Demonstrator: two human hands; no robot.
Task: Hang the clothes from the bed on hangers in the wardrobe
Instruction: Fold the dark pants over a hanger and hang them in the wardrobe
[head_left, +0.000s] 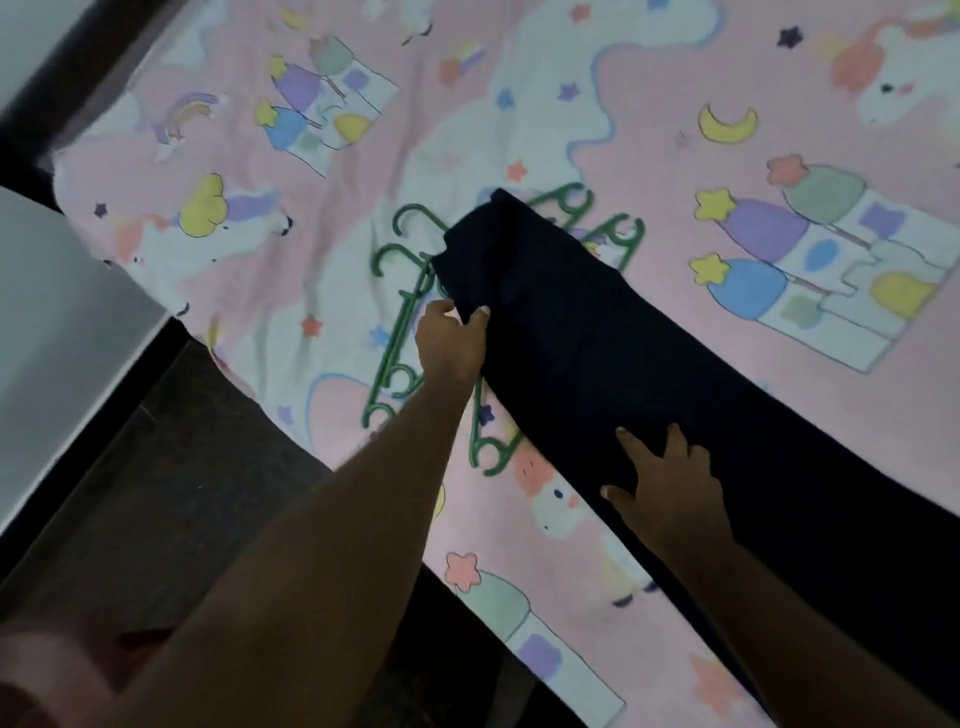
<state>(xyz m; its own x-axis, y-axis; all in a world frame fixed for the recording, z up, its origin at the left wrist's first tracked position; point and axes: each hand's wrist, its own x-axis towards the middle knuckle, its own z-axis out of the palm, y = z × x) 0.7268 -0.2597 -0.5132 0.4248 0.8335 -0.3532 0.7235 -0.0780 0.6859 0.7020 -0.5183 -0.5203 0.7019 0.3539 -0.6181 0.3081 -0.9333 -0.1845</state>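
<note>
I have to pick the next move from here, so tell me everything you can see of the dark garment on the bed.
The dark garment is a long, folded, navy-black piece of plain cloth. It lies flat and diagonally on the pink patterned bedsheet, with its far end draped over the green hangers. Its near end runs out of frame. The left hand pinches its far left edge, and the right hand rests on it with fingers spread.

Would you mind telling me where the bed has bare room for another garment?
Bare sheet lies beyond the dark garment toward the far right, and left of the green hangers. The middle is crowded: hangers, garment, left hand, right hand.
</note>
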